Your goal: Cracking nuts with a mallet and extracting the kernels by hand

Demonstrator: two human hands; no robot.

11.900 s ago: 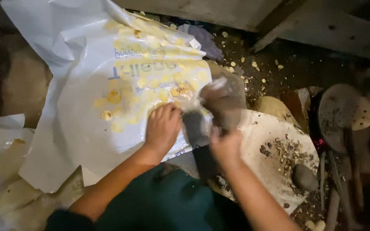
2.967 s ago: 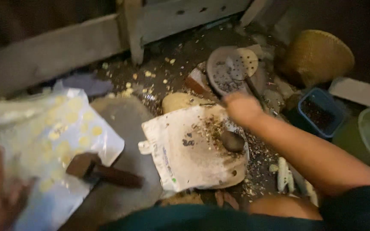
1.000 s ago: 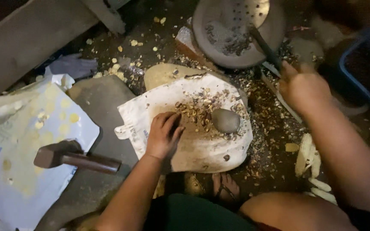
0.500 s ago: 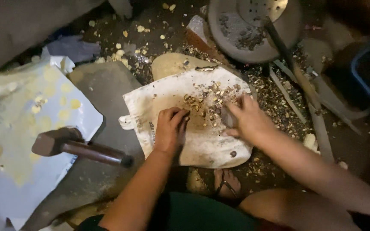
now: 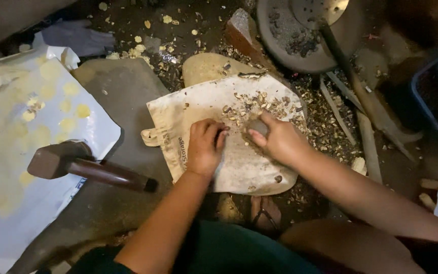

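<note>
Dirt floor, littered with husks. Right hand (image 5: 280, 142) closed around grey rounded stone (image 5: 257, 127) on dirty white cloth sack (image 5: 239, 170); left hand (image 5: 205, 147) presses flat, fingers together, beside scattered brown shell fragments (image 5: 252, 104).

Left hand (image 5: 206, 147) pressed flat on the white sack (image 5: 239, 167), fingers beside a scatter of cracked shells (image 5: 252, 104). Right hand (image 5: 279, 142) wrapped around a grey stone (image 5: 257, 127), set down on the same sack. Off to the left, a hammer (image 5: 84, 165) lying across a white sheet (image 5: 21, 152) dotted with yellow discs. Round pan (image 5: 300, 35) up top.
</note>
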